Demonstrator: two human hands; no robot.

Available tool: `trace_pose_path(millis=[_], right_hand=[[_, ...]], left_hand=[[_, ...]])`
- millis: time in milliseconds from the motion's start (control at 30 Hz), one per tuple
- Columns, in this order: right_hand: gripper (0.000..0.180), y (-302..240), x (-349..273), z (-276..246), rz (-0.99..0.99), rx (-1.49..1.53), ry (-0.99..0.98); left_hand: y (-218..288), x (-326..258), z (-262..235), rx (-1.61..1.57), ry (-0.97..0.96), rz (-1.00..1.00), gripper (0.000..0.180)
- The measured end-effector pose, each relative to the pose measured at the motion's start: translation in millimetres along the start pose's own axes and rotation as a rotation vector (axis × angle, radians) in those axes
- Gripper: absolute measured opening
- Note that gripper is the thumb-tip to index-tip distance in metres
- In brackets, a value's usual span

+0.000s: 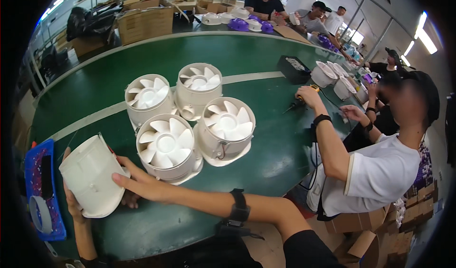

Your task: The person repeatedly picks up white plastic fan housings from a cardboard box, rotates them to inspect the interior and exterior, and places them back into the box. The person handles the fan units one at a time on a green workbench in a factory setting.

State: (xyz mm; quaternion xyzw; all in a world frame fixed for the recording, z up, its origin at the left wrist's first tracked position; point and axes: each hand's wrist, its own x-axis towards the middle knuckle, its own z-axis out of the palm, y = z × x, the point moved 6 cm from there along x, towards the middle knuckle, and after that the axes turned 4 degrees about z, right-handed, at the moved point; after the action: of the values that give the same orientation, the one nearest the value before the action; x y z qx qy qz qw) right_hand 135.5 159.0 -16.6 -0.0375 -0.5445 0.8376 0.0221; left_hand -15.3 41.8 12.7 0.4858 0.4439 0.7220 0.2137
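Observation:
At the left of the table I hold a white fan housing (pixel 90 178), a tilted round plastic duct with a flared lower rim, above the green tabletop. My left hand (pixel 72 202) is closed round its far left side, partly hidden behind it. My right hand (pixel 140 181) grips its right side, thumb on the wall near a small side stub. The housing's inside is turned away from view. Right of it stand several white duct fans, among them a near fan (pixel 166 144) and a right fan (pixel 228 121), upright with blades facing up.
A blue tray (pixel 59 211) with a white ring (pixel 42 215) lies at the left edge. On the right, a co-worker in white holds a yellow-black power screwdriver (pixel 298 102). Near it sits a black box (pixel 293 69) of small parts. Cardboard boxes (pixel 145 25) stand beyond the table.

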Motion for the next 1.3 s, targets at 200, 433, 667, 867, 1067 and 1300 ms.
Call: trace_pose_path(millis=[200, 433, 667, 867, 1067, 1300], right_hand=[[0.070, 12, 7, -2, 0.010, 0.163, -0.049], [0.069, 12, 8, -1, -0.011, 0.224, -0.100], [0.071, 12, 9, 0, -0.014, 0.252, -0.122], [0.076, 6, 4, 1, -0.028, 0.182, -0.106], [0.080, 3, 3, 2, -0.011, 0.126, -0.110], [0.075, -2, 1, 4, -0.043, -0.038, -0.068]], left_hand=[[-40, -29, -62, -0.266, 0.164, -0.283, 0.061], [-37, -29, -66, -0.237, 0.198, -0.323, 0.058], [-31, -23, -52, -0.248, 0.142, -0.286, 0.058], [-28, -19, -41, -0.276, 0.071, -0.288, 0.059], [-32, -22, -59, -0.358, 0.317, -0.402, 0.058], [-25, -15, -47, -0.232, 0.427, -0.395, 0.050]])
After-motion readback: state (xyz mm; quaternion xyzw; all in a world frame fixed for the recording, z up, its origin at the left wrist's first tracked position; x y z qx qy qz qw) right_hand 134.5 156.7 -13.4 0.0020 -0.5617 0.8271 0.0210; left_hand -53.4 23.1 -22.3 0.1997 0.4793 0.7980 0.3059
